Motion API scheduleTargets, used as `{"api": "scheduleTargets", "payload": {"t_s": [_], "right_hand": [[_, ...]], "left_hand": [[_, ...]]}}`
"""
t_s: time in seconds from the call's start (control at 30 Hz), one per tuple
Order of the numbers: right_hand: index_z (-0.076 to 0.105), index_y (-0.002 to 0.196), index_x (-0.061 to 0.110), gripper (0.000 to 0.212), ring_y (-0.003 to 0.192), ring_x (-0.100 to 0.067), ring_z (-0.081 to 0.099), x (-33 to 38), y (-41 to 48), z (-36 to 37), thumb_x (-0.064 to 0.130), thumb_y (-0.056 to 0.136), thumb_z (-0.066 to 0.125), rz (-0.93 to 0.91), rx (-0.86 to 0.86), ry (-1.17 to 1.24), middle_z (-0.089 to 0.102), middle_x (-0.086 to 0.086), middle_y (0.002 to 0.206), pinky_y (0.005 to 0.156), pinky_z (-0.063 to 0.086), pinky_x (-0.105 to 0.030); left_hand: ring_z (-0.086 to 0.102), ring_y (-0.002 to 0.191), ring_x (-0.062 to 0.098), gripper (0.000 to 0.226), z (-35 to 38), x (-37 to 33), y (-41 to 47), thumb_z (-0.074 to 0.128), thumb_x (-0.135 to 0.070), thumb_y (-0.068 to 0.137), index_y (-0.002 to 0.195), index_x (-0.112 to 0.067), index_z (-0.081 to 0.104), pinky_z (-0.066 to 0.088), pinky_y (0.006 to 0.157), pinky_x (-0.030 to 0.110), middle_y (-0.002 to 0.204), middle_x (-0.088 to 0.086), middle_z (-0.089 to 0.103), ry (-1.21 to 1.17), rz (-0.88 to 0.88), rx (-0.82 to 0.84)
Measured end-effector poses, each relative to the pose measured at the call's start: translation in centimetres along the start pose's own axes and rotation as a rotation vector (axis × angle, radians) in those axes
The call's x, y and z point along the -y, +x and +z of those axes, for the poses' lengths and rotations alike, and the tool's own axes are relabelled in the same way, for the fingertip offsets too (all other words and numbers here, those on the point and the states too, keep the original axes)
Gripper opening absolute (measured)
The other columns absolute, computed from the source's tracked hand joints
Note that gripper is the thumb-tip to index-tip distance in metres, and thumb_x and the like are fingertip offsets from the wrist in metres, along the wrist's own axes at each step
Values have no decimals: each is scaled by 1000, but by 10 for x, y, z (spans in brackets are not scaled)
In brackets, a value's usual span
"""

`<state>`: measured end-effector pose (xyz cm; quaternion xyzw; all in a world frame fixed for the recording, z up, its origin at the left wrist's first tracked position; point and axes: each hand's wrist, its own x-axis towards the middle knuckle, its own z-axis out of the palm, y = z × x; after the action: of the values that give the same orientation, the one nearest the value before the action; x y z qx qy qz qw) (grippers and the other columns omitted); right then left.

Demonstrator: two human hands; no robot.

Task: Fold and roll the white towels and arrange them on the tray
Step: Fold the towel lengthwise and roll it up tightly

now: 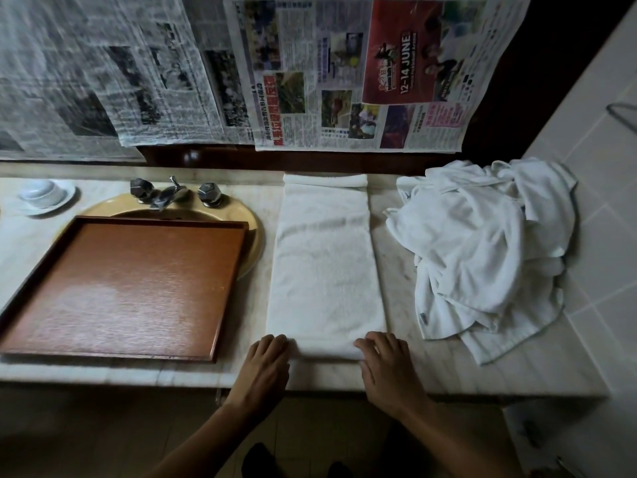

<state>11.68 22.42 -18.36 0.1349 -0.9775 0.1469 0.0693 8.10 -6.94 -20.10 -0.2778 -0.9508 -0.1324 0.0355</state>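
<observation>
While the fingers (275, 341) of the left hand (267, 360) are bent close together over the near left corner of the folded towel (324, 263), the right hand (386, 363) does the same at the near right corner, knuckles up, both gripping that slightly thickened near edge. From the fingertips the towel runs straight away as one long white strip on the marble counter (396, 270), far end doubled over by the wall. Just left of the left fingers sits the brown wooden tray (120, 288), lying partly over the yellowish sink (255, 234). Right of the right fingers, a bit further back, is a crumpled pile of white towels (482, 250). Newspaper sheets (344, 81) hang beyond it all
</observation>
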Motion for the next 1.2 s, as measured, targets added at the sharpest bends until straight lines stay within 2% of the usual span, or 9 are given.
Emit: {"api": "scheduleTargets", "payload": {"t_s": [0.1,0.23,0.33,0.5,0.7,0.8,0.9,1.03,1.2], "right_hand": [[62,124,19,42,106,-25,56,-3,3,9,18,83,67,-6,7,-58,56,0,119,87,42,-39],[62,126,18,49,104,-26,60,-12,9,12,8,79,69,-30,19,-98,58,-1,118,86,42,-40],[61,128,20,56,102,-24,61,-19,11,9,3,75,67,-65,64,-88,60,0,120,84,44,-38],[56,130,26,42,103,-16,60,-28,-1,-1,16,90,66,-114,143,20,64,9,120,84,50,-35],[58,124,33,29,106,-10,59,-34,-5,-5,33,95,55,-49,230,174,62,17,119,88,48,-35],[65,120,31,26,106,-5,56,-40,0,0,29,93,65,-10,212,244,60,15,117,89,47,-26],[75,117,21,25,101,8,41,-43,7,2,19,92,73,12,172,276,56,9,112,89,37,-6],[76,116,31,26,96,-9,51,-38,13,-2,20,93,71,53,130,175,60,12,105,77,43,-30],[74,116,30,57,95,-20,56,-16,14,-1,-8,74,72,135,47,103,62,9,107,73,48,-36]], "left_hand": [[56,120,34,49,7,13,4,64,-23,79,125,-6,66,39,102,42,139,14,56,74,53,45],[62,109,30,52,3,23,16,59,-10,76,127,-5,66,51,94,40,128,10,60,42,128,67],[61,108,22,54,-6,27,15,72,-6,76,129,-11,63,54,90,34,124,3,62,-17,135,72],[58,103,12,35,-22,24,0,70,-17,92,122,-25,54,46,81,23,115,-8,63,-173,90,121],[59,104,6,22,-26,27,-2,67,-24,97,120,-23,68,50,86,23,115,-11,65,-366,-48,145],[59,95,3,20,-29,30,5,73,-20,94,113,-25,74,45,82,20,104,-13,67,-440,-177,147],[60,91,-3,16,-36,30,14,72,-28,96,111,-34,74,43,78,13,100,-16,68,-518,-322,216],[67,89,-4,11,-41,31,23,71,-28,95,101,-38,72,50,76,18,98,-12,75,-600,-433,269],[70,78,9,5,-42,31,25,75,-32,89,94,-30,73,56,73,34,89,-4,75,-640,-517,236]]}}
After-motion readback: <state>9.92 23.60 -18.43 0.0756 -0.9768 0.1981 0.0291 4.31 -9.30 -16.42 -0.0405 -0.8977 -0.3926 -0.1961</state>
